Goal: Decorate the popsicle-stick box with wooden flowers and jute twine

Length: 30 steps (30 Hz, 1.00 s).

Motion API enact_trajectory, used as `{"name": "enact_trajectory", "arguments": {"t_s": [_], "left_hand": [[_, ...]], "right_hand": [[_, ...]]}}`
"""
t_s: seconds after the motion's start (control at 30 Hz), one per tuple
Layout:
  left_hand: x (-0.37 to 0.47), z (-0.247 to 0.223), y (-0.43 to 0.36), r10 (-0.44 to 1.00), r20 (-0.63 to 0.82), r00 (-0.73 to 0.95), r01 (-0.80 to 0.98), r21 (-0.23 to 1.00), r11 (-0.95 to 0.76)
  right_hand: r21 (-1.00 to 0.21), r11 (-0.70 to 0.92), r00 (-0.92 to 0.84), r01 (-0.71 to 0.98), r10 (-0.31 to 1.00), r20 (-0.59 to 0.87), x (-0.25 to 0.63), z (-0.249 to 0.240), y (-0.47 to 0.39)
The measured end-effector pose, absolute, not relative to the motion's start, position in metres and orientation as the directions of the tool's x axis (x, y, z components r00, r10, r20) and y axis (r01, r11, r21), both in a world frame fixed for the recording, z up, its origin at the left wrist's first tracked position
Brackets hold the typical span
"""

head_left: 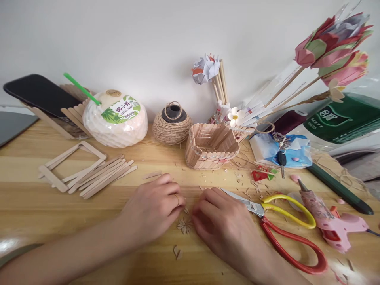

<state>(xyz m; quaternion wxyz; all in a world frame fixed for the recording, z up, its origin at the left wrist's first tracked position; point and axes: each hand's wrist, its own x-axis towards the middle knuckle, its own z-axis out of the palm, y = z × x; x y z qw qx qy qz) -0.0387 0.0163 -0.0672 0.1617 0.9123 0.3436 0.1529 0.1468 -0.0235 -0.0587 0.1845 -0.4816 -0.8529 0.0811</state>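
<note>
On the tabletop, a small flower of thin petals is being shown lying flat between the two hands, nearer the near edge than the back one. A small petal is being left just beyond it, close to the fingers, and a curled piece is being left on its near-edge side. By the look of it, fine work on small petals is being done by hand; cutting or gluing is not being judged the step at this moment, since neither the scissors nor the glue gun is being gripped.

The left hand is being held with its fingers bent and gathered; the right hand is being held likewise, across a narrow gap. Whether anything is being pinched cannot be told, as the fingertips are being mostly hidden. Part of the scissors' blades is being covered by the right hand, while the glue gun is being kept toward the right edge. Toward the back edge a basket is being kept, and sticks toward the left.

For the next move, a light pinch and steady wrists are being called for: the flower seems easily nudged, and its joins cannot be made out.
</note>
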Motion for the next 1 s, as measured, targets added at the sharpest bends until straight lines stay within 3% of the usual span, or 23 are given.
{"name": "enact_trajectory", "arguments": {"t_s": [0.3, 1.0], "left_hand": [[-0.0389, -0.0717, 0.0134, 0.672, 0.170, 0.721, 0.570, 0.406, -0.714], [-0.0382, -0.0671, 0.0152, 0.664, 0.203, 0.720, 0.540, 0.437, -0.720]], "right_hand": [[-0.378, 0.509, -0.487, 0.774, 0.859, 0.160, 0.1473, -0.0586, -0.0242], [-0.474, 0.504, -0.495, 0.722, 0.855, 0.156, 0.1489, -0.0599, -0.0179]]}}
